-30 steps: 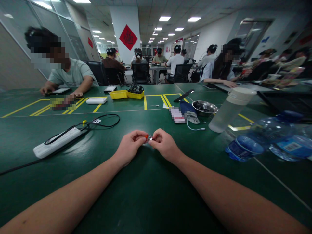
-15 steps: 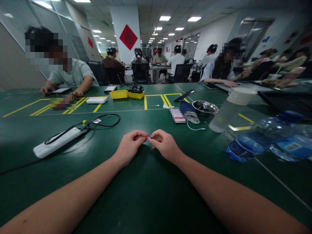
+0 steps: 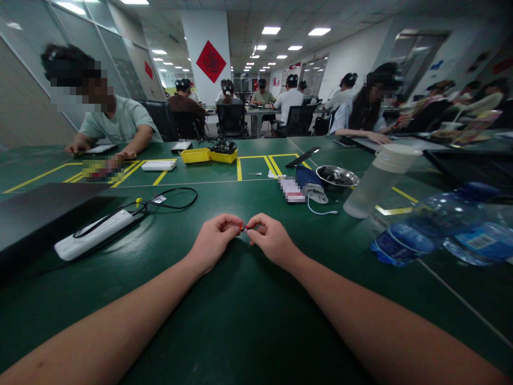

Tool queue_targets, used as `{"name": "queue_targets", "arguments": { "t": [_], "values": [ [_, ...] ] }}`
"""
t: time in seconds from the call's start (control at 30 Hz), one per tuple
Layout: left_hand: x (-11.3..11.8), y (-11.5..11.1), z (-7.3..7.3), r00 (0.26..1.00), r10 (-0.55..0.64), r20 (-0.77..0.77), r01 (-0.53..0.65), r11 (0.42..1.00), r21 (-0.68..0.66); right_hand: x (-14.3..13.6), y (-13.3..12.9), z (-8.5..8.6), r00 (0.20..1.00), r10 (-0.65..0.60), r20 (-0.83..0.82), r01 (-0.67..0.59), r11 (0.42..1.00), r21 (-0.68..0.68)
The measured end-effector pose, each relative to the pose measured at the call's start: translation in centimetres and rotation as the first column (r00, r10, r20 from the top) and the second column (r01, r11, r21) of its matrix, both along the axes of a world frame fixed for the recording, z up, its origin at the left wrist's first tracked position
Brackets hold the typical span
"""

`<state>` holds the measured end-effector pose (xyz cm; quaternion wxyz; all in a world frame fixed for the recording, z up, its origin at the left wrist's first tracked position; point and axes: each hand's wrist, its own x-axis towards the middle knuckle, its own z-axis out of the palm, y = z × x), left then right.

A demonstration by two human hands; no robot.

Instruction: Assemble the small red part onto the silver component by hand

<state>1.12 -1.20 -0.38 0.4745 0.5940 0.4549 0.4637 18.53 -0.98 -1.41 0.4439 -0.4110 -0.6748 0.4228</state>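
Note:
In the middle of the green table [image 3: 240, 321], my two hands meet fingertip to fingertip. My left hand [image 3: 215, 239] pinches a small orange and silver piece [image 3: 242, 228] between thumb and forefinger. From the other side my right hand [image 3: 273, 239] is closed in a pinch at the silver end of the same piece. It is too small for its kind to be told, and the fingertips cover part of it.
A white power strip [image 3: 96, 233] with black cable lies left, beside a dark flat panel [image 3: 44, 214]. Ahead are yellow trays [image 3: 196, 155], a pouch [image 3: 315, 184] and a metal bowl [image 3: 347, 179]. A frosted bottle [image 3: 374, 184] and blue-tinted plastic bottles [image 3: 425, 230] stand or lie right. Co-workers sit beyond.
A dark flat panel has come into view at the left edge, behind the power strip. The small piece has turned slightly between my fingertips; my hands stay in nearly the same place.

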Motion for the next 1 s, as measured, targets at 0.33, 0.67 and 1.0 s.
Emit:
{"name": "queue_targets", "arguments": {
  "t": [0.33, 0.67, 1.0],
  "values": [
    [0.07, 0.19, -0.29, 0.997, -0.019, 0.074, 0.022, 0.999, -0.042, 0.08, 0.23, -0.18, 1.0, -0.029, -0.003, 0.029, 1.0, 0.01],
    [-0.01, 0.12, -0.09, 0.994, -0.066, 0.084, 0.071, 0.996, -0.056, 0.08, 0.16, -0.19, 0.996, -0.016, -0.092, 0.013, 0.999, -0.033],
    [0.05, 0.0, -0.08, 0.987, -0.16, -0.032, 0.161, 0.986, 0.03, 0.16, 0.31, 0.17, 0.991, -0.026, -0.13, 0.016, 0.997, -0.077]
  ]
}}
